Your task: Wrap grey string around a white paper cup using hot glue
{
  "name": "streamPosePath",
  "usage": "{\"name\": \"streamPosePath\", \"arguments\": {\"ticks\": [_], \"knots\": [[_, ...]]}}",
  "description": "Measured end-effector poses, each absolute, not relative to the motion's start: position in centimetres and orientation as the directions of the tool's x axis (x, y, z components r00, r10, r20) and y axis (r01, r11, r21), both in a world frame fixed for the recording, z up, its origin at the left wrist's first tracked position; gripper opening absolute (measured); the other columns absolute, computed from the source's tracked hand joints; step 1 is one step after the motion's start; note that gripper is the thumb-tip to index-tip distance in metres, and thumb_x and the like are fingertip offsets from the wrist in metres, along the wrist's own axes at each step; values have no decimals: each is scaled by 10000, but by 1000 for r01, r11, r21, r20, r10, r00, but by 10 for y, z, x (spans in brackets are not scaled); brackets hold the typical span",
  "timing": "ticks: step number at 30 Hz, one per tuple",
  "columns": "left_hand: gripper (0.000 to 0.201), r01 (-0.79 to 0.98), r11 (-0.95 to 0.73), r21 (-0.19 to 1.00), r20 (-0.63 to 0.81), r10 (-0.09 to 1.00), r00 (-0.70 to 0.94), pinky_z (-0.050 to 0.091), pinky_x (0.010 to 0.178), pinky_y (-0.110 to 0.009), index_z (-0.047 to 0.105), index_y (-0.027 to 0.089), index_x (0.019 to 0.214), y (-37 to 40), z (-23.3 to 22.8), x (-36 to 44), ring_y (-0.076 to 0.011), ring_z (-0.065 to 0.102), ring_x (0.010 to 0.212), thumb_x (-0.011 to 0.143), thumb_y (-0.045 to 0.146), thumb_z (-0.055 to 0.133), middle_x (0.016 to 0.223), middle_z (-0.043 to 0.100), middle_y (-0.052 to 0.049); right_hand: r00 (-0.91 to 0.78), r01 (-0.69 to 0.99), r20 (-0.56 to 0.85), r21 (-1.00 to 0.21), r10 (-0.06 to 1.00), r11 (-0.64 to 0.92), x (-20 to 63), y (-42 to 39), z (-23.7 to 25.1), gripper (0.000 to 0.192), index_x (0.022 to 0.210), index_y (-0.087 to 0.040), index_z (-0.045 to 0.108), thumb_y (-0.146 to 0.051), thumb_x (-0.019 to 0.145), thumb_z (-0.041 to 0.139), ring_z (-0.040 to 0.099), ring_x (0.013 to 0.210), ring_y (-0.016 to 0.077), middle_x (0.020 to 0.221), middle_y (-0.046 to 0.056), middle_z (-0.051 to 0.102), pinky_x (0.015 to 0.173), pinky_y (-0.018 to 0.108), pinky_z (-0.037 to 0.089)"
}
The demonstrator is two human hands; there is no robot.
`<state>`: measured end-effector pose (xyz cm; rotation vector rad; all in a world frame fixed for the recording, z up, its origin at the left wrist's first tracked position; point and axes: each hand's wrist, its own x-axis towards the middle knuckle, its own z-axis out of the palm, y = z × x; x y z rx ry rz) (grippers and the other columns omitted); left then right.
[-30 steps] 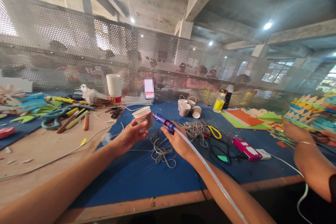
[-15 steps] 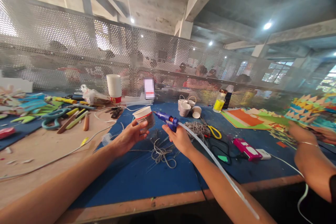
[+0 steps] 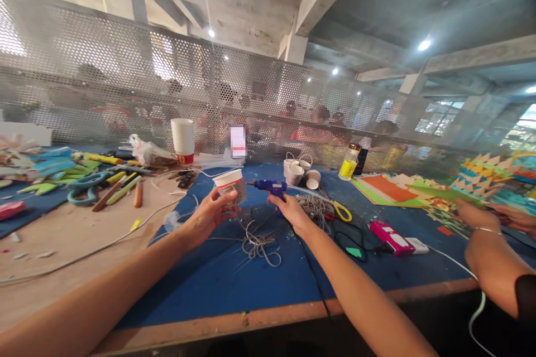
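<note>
My left hand (image 3: 207, 215) holds a small paper cup (image 3: 230, 186) with a white rim, a red band and grey cord wound on its side, tilted above the blue mat (image 3: 234, 279). My right hand (image 3: 288, 210) grips a blue glue gun (image 3: 269, 186) held level, its nozzle pointing left at the cup's side, a short gap between them. The gun's black cord (image 3: 312, 276) runs back along my forearm. A loose tangle of grey cord (image 3: 260, 246) lies on the mat below both hands.
Several cord-wrapped cups (image 3: 298, 171), yellow scissors (image 3: 341, 210), a yellow bottle (image 3: 350, 164) and a pink device (image 3: 391, 237) lie to the right. A cup stack (image 3: 183, 140) and coloured tools sit left. Another person's hands (image 3: 481, 217) work coloured paper at far right. A perforated screen stands behind.
My right hand has swung the glue gun from a tilted pose to level, moving it away from me; the long clear glue stick that trailed over my forearm is out of sight.
</note>
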<state>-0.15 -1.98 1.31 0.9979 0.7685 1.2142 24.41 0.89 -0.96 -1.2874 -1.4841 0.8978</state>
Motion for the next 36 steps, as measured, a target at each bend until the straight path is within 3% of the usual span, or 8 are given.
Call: {"name": "streamPosePath", "arguments": {"ticks": [6, 11, 14, 17, 20, 26, 30, 36], "knots": [[475, -366, 7, 931, 88, 966, 243, 607, 687, -252, 640, 234, 1219, -18, 7, -1, -156, 746, 776, 807, 357, 842, 1098, 751, -42, 11, 717, 315, -664, 949, 212, 241, 21, -21, 410, 631, -199, 620, -543, 829, 725, 578, 581, 174, 582, 9, 621, 572, 251, 356], [514, -350, -17, 937, 108, 964, 242, 601, 809, -307, 654, 234, 1251, -22, 9, 3, -199, 743, 948, 796, 375, 846, 1197, 745, -66, 60, 858, 325, -500, 944, 117, 232, 14, -24, 341, 775, -205, 660, -527, 868, 724, 667, 754, 231, 787, 79, 703, 650, 284, 407], [538, -341, -43, 939, 126, 966, 225, 587, 865, -326, 665, 241, 1258, -24, 10, 5, -227, 715, 1070, 777, 387, 856, 1231, 737, -71, 39, 881, 473, -431, 880, 193, 229, 7, -20, 239, 869, -197, 668, -428, 896, 723, 667, 905, 248, 930, 100, 700, 773, 320, 459], [556, -327, -59, 943, 133, 969, 208, 575, 896, -349, 664, 240, 1248, -25, 9, 6, -251, 699, 1119, 755, 396, 869, 1221, 741, -81, -89, 775, 605, -457, 792, 437, 220, -6, -10, 195, 915, -203, 655, -383, 983, 621, 655, 923, 211, 972, 75, 689, 834, 320, 474], [569, -304, -87, 949, 153, 968, 198, 564, 908, -365, 643, 224, 1251, -25, 7, 7, -257, 706, 1089, 752, 375, 872, 1186, 747, -94, -252, 534, 564, -596, 786, 599, 204, -24, -1, 276, 925, -219, 638, -491, 972, 631, 665, 833, 176, 907, 34, 705, 785, 291, 495], [647, -257, -159, 953, 197, 971, 132, 542, 911, -362, 624, 184, 1246, -29, 7, 15, -269, 714, 1033, 684, 322, 914, 1140, 754, -115, -197, 610, 540, -585, 818, 534, 185, -40, -4, 394, 828, -232, 566, -542, 798, 807, 651, 730, 204, 782, 26, 692, 707, 323, 472], [720, -256, -139, 957, 176, 976, 128, 553, 907, -382, 617, 183, 1244, -32, 10, 20, -286, 713, 1046, 618, 316, 947, 1145, 747, -124, -168, 651, 590, -535, 790, 538, 187, -38, -6, 252, 902, -229, 581, -387, 863, 773, 649, 750, 201, 791, 13, 682, 763, 329, 470], [683, -247, -105, 963, 145, 978, 148, 556, 968, -440, 622, 168, 1240, -33, 11, 18, -298, 713, 1079, 664, 366, 932, 1179, 741, -135, -198, 485, 630, -603, 751, 633, 189, -43, 3, 72, 858, -228, 600, -250, 907, 648, 645, 878, 181, 918, 26, 663, 844, 308, 506]]}}
